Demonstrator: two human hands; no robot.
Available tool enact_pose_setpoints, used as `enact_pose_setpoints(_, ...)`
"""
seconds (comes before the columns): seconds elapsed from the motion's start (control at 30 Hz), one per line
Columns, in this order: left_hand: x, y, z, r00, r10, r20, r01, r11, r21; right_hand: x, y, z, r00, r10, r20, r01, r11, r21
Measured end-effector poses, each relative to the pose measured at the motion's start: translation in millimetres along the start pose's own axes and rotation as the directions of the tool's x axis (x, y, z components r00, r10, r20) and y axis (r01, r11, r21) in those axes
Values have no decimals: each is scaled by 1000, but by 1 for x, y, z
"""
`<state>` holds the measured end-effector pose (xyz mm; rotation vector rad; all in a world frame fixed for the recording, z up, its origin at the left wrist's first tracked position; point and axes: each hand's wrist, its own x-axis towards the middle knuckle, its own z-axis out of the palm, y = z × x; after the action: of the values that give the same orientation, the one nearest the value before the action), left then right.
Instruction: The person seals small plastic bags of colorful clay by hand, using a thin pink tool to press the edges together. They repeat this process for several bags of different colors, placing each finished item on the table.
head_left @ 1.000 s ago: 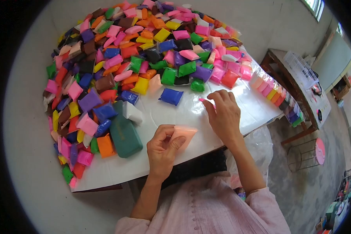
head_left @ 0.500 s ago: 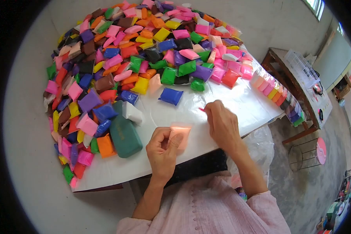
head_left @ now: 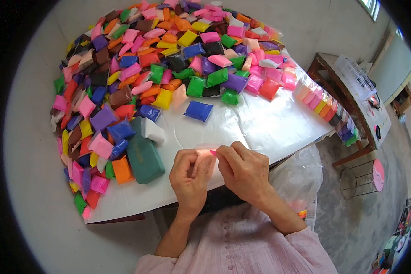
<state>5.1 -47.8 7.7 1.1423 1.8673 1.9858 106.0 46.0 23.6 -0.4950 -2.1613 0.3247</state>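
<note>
A peach packet [head_left: 203, 157] is held upright between the thumb and fingers of my left hand [head_left: 190, 176], above the front edge of the white table [head_left: 118, 205]. My right hand [head_left: 246, 172] pinches a small pink piece [head_left: 213, 153], whose tip is at the packet's top right corner. Left of my hands lies a green case [head_left: 144, 157] with a white packet [head_left: 153, 131] against it. A blue packet [head_left: 198, 111] lies by itself beyond my hands.
A large heap of coloured packets [head_left: 123, 98] covers the table's left and back. A row of coloured packets [head_left: 324, 108] lines the right edge. Beyond are a clear plastic bag [head_left: 299, 176], a wooden side table [head_left: 333, 68] and a wire stool with a pink top [head_left: 378, 175].
My right hand has moved left and down with the pink piece, from above the table to the packet's top. My left hand still holds the packet in nearly the same place.
</note>
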Motion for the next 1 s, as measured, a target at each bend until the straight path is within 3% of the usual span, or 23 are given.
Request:
enact_pose_setpoints(0.2,-3,-6,1,998,56,2,-56,998,18,0,-4,-3,999,-10,38,8,998,63)
enact_pose_setpoints(0.4,-3,-14,2,990,134,-38,-132,989,60,0,8,-4,1000,25,17,-25,999,-29)
enact_pose_setpoints(0.53,-5,-11,-1,995,95,17,-95,995,14,2,2,-12,994,-25,108,-1,973,231)
enact_pose_setpoints(0.73,-4,-10,-3,995,93,39,-92,995,-32,-6,19,3,988,-154,23,146,966,211)
enact_pose_setpoints(1.0,-4,-13,-4,995,89,44,-89,996,-7,-6,21,9,995,-94,37,76,937,341)
